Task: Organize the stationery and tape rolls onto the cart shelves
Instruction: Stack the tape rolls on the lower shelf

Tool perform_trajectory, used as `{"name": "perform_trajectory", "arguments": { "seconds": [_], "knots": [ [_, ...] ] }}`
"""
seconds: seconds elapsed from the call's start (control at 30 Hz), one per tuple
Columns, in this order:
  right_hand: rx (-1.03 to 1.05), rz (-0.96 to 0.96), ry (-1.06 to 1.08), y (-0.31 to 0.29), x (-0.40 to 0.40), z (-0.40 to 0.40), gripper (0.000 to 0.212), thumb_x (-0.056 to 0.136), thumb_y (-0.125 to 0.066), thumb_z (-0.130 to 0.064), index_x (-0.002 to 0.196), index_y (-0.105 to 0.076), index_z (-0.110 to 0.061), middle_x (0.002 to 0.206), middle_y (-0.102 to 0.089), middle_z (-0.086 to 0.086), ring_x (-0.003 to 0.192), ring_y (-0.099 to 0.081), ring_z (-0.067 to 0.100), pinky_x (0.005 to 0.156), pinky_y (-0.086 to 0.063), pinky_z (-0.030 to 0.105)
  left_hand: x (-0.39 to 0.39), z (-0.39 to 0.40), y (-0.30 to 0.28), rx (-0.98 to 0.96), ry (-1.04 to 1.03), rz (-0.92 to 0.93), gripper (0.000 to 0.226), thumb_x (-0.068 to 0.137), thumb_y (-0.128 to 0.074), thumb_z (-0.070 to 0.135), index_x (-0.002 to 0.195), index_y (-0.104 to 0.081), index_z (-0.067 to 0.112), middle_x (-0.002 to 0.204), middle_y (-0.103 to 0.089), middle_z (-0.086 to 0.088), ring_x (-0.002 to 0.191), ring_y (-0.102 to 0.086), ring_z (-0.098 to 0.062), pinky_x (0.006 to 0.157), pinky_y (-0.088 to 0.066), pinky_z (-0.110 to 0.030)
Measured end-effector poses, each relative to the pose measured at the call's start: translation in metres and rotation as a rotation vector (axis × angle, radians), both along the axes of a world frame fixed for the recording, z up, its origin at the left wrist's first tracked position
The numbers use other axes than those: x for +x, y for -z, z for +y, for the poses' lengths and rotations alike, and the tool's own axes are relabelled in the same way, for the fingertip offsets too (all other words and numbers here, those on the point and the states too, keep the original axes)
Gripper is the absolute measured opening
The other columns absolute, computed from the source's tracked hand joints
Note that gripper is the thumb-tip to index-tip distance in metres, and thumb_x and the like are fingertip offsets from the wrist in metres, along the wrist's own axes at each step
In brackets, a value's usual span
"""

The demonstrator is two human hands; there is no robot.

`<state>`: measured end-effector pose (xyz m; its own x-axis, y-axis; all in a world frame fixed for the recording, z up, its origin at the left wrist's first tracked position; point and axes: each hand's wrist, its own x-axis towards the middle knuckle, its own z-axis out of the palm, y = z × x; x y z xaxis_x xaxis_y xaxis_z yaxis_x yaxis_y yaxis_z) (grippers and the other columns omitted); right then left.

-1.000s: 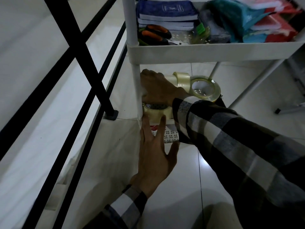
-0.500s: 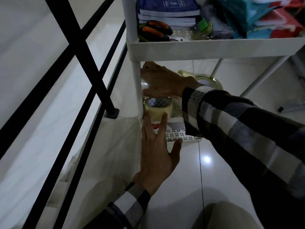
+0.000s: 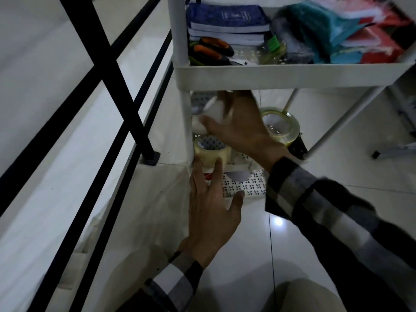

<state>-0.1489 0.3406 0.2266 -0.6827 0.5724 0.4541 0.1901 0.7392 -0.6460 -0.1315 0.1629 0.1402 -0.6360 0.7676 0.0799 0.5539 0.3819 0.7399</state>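
On the white cart's middle shelf (image 3: 238, 168) stands a clear tape roll (image 3: 211, 152) at the front left corner. My left hand (image 3: 211, 212) reaches up from below, its fingers spread and its fingertips touching that roll's side. Above it, my right hand (image 3: 238, 127) is closed around a blurred white roll (image 3: 211, 113), held just under the upper shelf. Behind my right wrist lies a larger clear tape roll (image 3: 281, 124). What else sits on the middle shelf is hidden by my hands.
The upper shelf (image 3: 292, 75) holds blue notebooks (image 3: 227, 21), orange-handled scissors (image 3: 211, 50) and teal and red packets (image 3: 351, 30). A white cart post (image 3: 182, 86) stands at the left. A black railing (image 3: 108, 70) runs along the left side. A lower perforated shelf (image 3: 247, 188) shows beneath.
My right hand has lifted off the front roll and moved up and back with a white roll in it. My left hand has stayed at the front roll's side.
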Motion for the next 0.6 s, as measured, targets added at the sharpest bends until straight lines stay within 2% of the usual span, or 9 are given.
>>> {"name": "perform_trajectory", "arguments": {
  "seconds": [0.07, 0.1, 0.17, 0.27, 0.33, 0.43, 0.47, 0.53, 0.6],
  "knots": [
    [0.042, 0.071, 0.069, -0.001, 0.037, -0.006, 0.078, 0.077, -0.09, -0.033, 0.136, -0.048, -0.005, 0.132, -0.055, 0.01, 0.116, -0.053, 0.009, 0.097, -0.05, 0.017, 0.0, 0.001, 0.0, 0.002, -0.011, 0.02, 0.087, 0.093, -0.068, 0.048, 0.166, -0.026, 0.026, 0.175, 0.002, -0.005, 0.162, -0.004, -0.023, 0.127, -0.031, -0.044],
    [0.073, 0.04, 0.065, -0.001, 0.054, -0.004, 0.08, 0.076, -0.09, -0.031, 0.137, -0.046, -0.005, 0.135, -0.052, 0.011, 0.12, -0.054, 0.013, 0.098, -0.053, 0.025, 0.002, 0.0, 0.001, 0.013, -0.011, 0.022, 0.087, 0.092, -0.065, 0.048, 0.166, -0.026, 0.025, 0.175, 0.003, -0.005, 0.162, -0.004, -0.024, 0.127, -0.031, -0.045],
    [0.136, -0.074, 0.065, 0.001, 0.082, -0.001, 0.08, 0.074, -0.09, -0.027, 0.137, -0.046, -0.005, 0.134, -0.051, 0.013, 0.12, -0.054, 0.019, 0.09, -0.057, 0.036, 0.003, -0.001, 0.004, 0.041, -0.021, 0.02, 0.088, 0.092, -0.062, 0.05, 0.167, -0.026, 0.023, 0.176, 0.001, -0.007, 0.162, -0.006, -0.027, 0.126, -0.033, -0.049],
    [0.191, -0.243, 0.043, 0.014, 0.104, -0.002, 0.076, 0.073, -0.087, -0.017, 0.138, -0.049, -0.008, 0.137, -0.052, 0.014, 0.117, -0.056, 0.025, 0.08, -0.054, 0.037, 0.003, 0.001, 0.004, 0.069, -0.028, 0.049, 0.088, 0.093, -0.054, 0.056, 0.167, -0.024, 0.019, 0.175, -0.003, -0.013, 0.162, -0.01, -0.033, 0.123, -0.037, -0.057],
    [0.188, -0.297, -0.033, 0.029, 0.104, 0.002, 0.071, 0.075, -0.084, -0.015, 0.138, -0.052, -0.008, 0.14, -0.053, 0.013, 0.123, -0.055, 0.029, 0.09, -0.05, 0.03, 0.003, 0.001, 0.002, 0.067, -0.028, 0.03, 0.088, 0.093, -0.057, 0.054, 0.167, -0.025, 0.02, 0.175, -0.003, -0.013, 0.162, -0.009, -0.034, 0.125, -0.033, -0.056],
    [0.112, -0.276, -0.12, 0.049, 0.092, 0.012, 0.066, 0.079, -0.081, -0.009, 0.138, -0.052, -0.006, 0.143, -0.053, 0.012, 0.135, -0.047, 0.026, 0.109, -0.034, 0.012, 0.003, -0.001, -0.003, 0.065, -0.032, 0.001, 0.087, 0.092, -0.061, 0.051, 0.166, -0.028, 0.019, 0.175, -0.006, -0.013, 0.161, -0.009, -0.031, 0.127, -0.031, -0.052],
    [0.073, -0.273, -0.129, 0.052, 0.086, 0.013, 0.065, 0.08, -0.08, -0.008, 0.138, -0.05, -0.008, 0.143, -0.052, 0.011, 0.136, -0.046, 0.026, 0.113, -0.036, 0.018, 0.003, -0.002, -0.005, 0.068, -0.03, -0.005, 0.087, 0.092, -0.062, 0.052, 0.165, -0.028, 0.019, 0.175, -0.007, -0.012, 0.161, -0.01, -0.03, 0.127, -0.031, -0.052],
    [0.005, -0.253, -0.1, 0.059, 0.078, 0.008, 0.065, 0.08, -0.078, -0.007, 0.137, -0.047, -0.01, 0.143, -0.048, 0.009, 0.13, -0.047, 0.021, 0.109, -0.043, 0.036, 0.005, -0.006, -0.01, 0.07, -0.027, -0.028, 0.086, 0.093, -0.061, 0.053, 0.165, -0.028, 0.02, 0.175, -0.007, -0.009, 0.161, -0.009, -0.026, 0.127, -0.032, -0.051],
    [-0.005, -0.22, -0.04, 0.067, 0.076, -0.001, 0.064, 0.083, -0.077, -0.009, 0.139, -0.045, -0.008, 0.146, -0.045, 0.009, 0.127, -0.047, 0.018, 0.105, -0.045, 0.041, 0.005, -0.009, -0.016, 0.063, -0.024, -0.045, 0.086, 0.094, -0.061, 0.054, 0.165, -0.027, 0.021, 0.175, -0.006, -0.007, 0.161, -0.007, -0.022, 0.128, -0.03, -0.049]
  ]
}}
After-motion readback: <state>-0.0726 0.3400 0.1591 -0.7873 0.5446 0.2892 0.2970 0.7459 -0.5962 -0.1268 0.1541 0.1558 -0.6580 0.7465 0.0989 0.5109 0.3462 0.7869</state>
